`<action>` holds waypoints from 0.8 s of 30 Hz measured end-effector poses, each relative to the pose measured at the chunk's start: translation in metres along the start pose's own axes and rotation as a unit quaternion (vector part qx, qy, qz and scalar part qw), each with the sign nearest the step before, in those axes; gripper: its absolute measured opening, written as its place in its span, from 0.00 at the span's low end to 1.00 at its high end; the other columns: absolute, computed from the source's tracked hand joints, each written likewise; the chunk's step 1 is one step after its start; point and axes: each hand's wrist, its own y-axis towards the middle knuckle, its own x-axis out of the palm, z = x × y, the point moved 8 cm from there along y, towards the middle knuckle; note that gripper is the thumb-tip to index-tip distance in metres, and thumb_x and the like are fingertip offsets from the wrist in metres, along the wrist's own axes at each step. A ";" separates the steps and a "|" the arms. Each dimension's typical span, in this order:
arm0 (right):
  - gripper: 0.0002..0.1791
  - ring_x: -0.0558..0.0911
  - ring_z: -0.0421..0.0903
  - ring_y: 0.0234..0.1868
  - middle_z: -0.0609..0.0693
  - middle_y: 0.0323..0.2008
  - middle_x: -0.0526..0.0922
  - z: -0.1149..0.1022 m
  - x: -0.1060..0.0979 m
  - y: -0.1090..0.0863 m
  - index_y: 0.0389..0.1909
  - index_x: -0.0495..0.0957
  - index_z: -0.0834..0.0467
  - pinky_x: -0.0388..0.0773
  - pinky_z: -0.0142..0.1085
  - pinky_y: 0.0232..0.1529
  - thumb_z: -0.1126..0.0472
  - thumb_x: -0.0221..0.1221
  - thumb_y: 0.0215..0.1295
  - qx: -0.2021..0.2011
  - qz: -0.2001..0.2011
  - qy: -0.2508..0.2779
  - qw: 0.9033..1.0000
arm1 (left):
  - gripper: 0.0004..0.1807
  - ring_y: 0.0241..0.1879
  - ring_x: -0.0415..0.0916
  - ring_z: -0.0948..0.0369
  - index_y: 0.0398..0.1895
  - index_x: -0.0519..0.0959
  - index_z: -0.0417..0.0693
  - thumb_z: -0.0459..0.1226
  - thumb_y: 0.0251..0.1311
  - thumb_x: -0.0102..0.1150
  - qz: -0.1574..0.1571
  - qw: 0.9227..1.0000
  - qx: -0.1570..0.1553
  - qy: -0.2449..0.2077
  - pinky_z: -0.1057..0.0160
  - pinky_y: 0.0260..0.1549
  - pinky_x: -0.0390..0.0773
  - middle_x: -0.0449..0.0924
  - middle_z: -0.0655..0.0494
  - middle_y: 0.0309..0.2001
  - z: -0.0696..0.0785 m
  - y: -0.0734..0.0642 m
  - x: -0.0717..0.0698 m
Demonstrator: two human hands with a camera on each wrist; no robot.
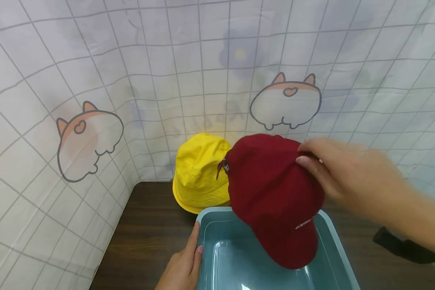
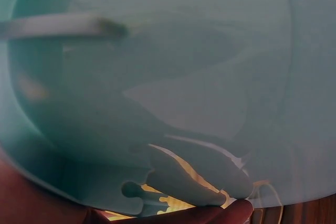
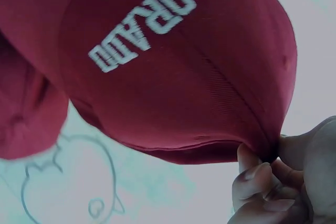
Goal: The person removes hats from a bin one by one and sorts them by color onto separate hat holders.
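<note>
A dark red baseball cap hangs tilted over a blue plastic bin, its brim low and its back strap with a metal buckle to the left. My right hand pinches the cap's fabric at its upper right. In the right wrist view the thumb and fingers hold the edge of the cap, which carries white block lettering. At the bin's left rim, my left hand holds the side. The left wrist view shows fingertips low against the bin's wall.
Behind the bin a yellow bucket hat rests on the dark wooden table, partly covered by the cap. A dark strap-like item is near the right forearm. White checked fabric with cartoon prints stands behind and at the sides.
</note>
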 end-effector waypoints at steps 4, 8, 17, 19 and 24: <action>0.13 0.72 0.38 0.23 0.45 0.27 0.81 0.014 -0.014 0.014 0.48 0.79 0.58 0.75 0.36 0.21 0.61 0.66 0.65 0.016 0.009 -0.024 1.000 | 0.33 0.44 0.87 0.50 0.82 0.51 0.48 0.44 0.80 0.44 -0.006 1.000 -0.003 -0.003 0.47 0.40 0.85 0.82 0.36 0.59 -0.001 0.000 0.001; 0.12 0.74 0.42 0.22 0.50 0.27 0.82 0.026 -0.022 0.026 0.48 0.79 0.62 0.76 0.38 0.21 0.62 0.65 0.67 0.026 0.012 -0.040 0.999 | 0.33 0.44 0.87 0.50 0.82 0.51 0.47 0.42 0.80 0.45 -0.016 1.000 -0.009 -0.010 0.46 0.40 0.84 0.82 0.36 0.59 -0.001 0.001 0.001; 0.13 0.78 0.54 0.23 0.62 0.32 0.83 0.056 -0.027 0.052 0.51 0.77 0.66 0.78 0.52 0.22 0.61 0.60 0.73 0.079 0.030 -0.061 0.995 | 0.33 0.46 0.87 0.50 0.83 0.49 0.46 0.45 0.81 0.43 -0.033 0.999 -0.016 -0.026 0.46 0.43 0.84 0.81 0.37 0.61 -0.003 0.001 0.002; 0.14 0.78 0.57 0.24 0.63 0.34 0.83 0.061 -0.026 0.058 0.52 0.77 0.66 0.80 0.55 0.24 0.60 0.58 0.74 0.089 0.031 -0.064 0.994 | 0.34 0.46 0.87 0.51 0.83 0.49 0.46 0.46 0.81 0.42 -0.038 0.999 -0.019 -0.032 0.46 0.43 0.85 0.81 0.37 0.61 -0.003 0.000 0.002; 0.16 0.81 0.62 0.29 0.64 0.37 0.84 0.072 -0.021 0.069 0.55 0.77 0.65 0.81 0.60 0.28 0.58 0.55 0.76 0.103 0.032 -0.073 0.991 | 0.34 0.45 0.87 0.53 0.83 0.48 0.47 0.47 0.81 0.42 -0.043 0.998 -0.023 -0.037 0.47 0.42 0.85 0.81 0.38 0.60 -0.004 0.000 0.003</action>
